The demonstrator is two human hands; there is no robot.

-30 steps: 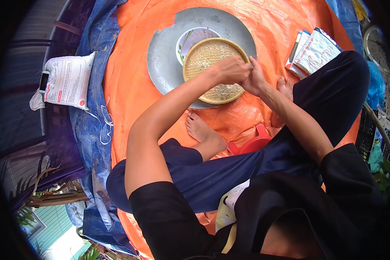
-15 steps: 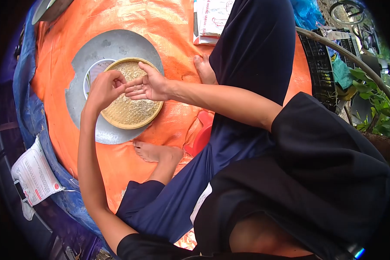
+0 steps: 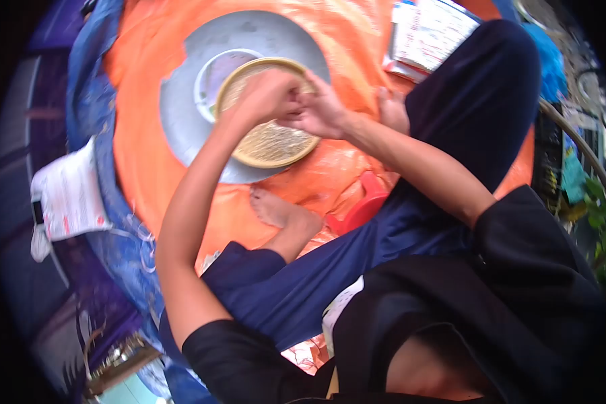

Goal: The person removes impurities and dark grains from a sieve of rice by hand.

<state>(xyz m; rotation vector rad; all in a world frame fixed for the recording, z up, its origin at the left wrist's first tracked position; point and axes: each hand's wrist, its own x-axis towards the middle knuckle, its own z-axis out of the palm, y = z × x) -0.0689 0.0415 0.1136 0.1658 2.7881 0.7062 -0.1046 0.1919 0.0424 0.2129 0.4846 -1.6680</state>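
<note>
Over a round yellow-rimmed basket [image 3: 266, 161] of pale grains, both hands meet. My left hand [image 3: 273, 95] has its fingers pinched together against the fingers of my right hand; anything between them is too blurred to make out. My right hand [image 3: 322, 113] has its palm turned up, thumb apart from the fingers, nothing visible resting on it. Beneath the basket's left side is a white-rimmed bowl [image 3: 205, 81]. Basket and bowl sit on a large round grey metal tray [image 3: 182, 114].
An orange tarp [image 3: 138, 148] spreads under the tray, edged by blue sheeting [image 3: 87, 87]. My bare feet flank the tray. A red plastic object [image 3: 362, 210] lies near my leg. Printed packets [image 3: 431, 37] are at upper right, a white bag [image 3: 74, 192] at left, a dark crate [image 3: 549, 151] at right.
The view has shifted, so the tray and basket appear farther right and higher. My hands are closer together, with the left hand's fingers now overlapping the right hand's fingers.
</note>
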